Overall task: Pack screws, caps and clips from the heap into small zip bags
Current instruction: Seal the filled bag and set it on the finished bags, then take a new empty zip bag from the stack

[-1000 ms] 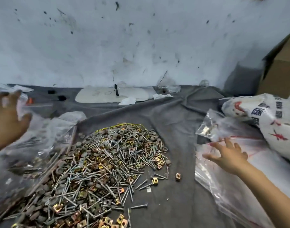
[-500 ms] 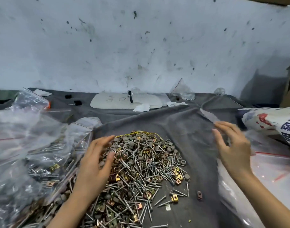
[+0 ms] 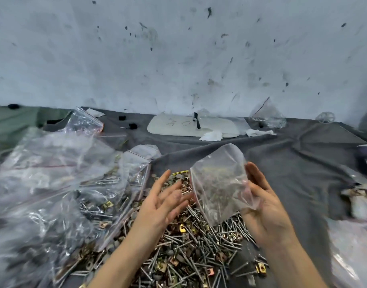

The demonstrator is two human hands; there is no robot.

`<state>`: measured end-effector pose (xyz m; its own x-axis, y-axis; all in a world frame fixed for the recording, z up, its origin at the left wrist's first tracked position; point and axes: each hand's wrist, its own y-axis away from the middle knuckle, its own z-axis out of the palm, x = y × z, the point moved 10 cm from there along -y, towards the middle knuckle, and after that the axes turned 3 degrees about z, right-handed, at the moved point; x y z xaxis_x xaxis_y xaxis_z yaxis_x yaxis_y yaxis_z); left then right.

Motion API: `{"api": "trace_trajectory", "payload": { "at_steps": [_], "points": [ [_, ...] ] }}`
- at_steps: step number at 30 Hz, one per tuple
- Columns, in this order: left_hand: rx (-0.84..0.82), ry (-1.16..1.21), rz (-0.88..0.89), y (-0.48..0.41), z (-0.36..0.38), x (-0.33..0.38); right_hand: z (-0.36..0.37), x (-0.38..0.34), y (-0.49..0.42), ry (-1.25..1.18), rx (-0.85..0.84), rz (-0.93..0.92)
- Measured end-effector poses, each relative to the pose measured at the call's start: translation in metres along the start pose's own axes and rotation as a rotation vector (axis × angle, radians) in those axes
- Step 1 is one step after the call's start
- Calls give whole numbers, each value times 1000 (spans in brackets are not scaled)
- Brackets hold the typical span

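Observation:
A heap (image 3: 191, 248) of silver screws, grey caps and brass clips lies on the grey cloth (image 3: 299, 167) in front of me. Above the heap my right hand (image 3: 263, 206) holds a small clear zip bag (image 3: 218, 179) by its right edge, palm turned inward. The bag stands tilted and looks to have nothing in it. My left hand (image 3: 164, 204) hovers over the heap with its fingers spread and relaxed, fingertips close to the bag's left edge; whether they touch it I cannot tell.
A big pile of clear bags (image 3: 53, 183), some holding screws and clips, fills the left side. More plastic bags (image 3: 355, 256) lie at the right edge. A white board (image 3: 191, 126) and paper scraps sit by the stained wall.
My right hand has brought a small zip bag in over the heap. My left hand has lifted off the heap and turned toward the bag. The view has shifted right and down.

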<state>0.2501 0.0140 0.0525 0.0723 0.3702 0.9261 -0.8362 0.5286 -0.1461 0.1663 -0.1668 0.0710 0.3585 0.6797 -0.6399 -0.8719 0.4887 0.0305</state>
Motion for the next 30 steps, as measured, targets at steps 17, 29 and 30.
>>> {"api": "trace_trajectory", "payload": {
  "at_steps": [17, 29, 30],
  "points": [
    [123, -94, 66, 3, -15, 13, -13, 42, 5, -182, -202, 365],
    [-183, -316, 36, 12, 21, 3, 4, 72, 7, 640, -381, 267],
    [-185, -317, 30, 12, 22, 3, 4, 69, 5, 657, -395, 219]
  ]
}}
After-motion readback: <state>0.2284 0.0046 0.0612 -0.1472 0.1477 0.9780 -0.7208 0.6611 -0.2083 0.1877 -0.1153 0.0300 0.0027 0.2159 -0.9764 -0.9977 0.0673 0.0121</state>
